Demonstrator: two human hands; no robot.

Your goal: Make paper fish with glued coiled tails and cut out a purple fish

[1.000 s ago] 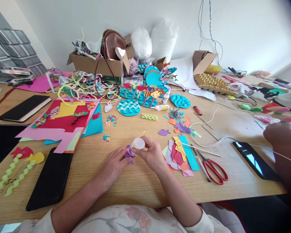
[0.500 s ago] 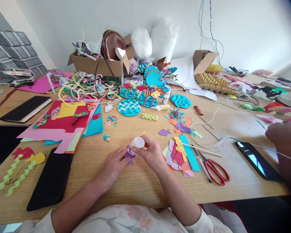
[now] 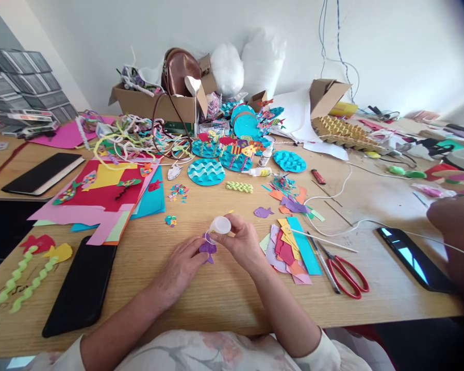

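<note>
In my right hand is a small white glue bottle, tipped so its round base faces up. Its nozzle is hidden below. Under the bottle lies a purple paper fish with its tail toward me. The fingers of my left hand press together on the fish's left side and pin it to the table. A second purple paper fish lies farther right, apart from both hands. Small coloured paper dots sit beyond my left hand.
Paper scraps, red-handled scissors and a phone lie to the right, near another person's hand. A black phone and stacked coloured paper are on the left. Blue scalloped discs and glue bottles stand farther back.
Both hands stay almost in place over the purple fish, with the bottle still tipped. The whole view has shifted very slightly.
</note>
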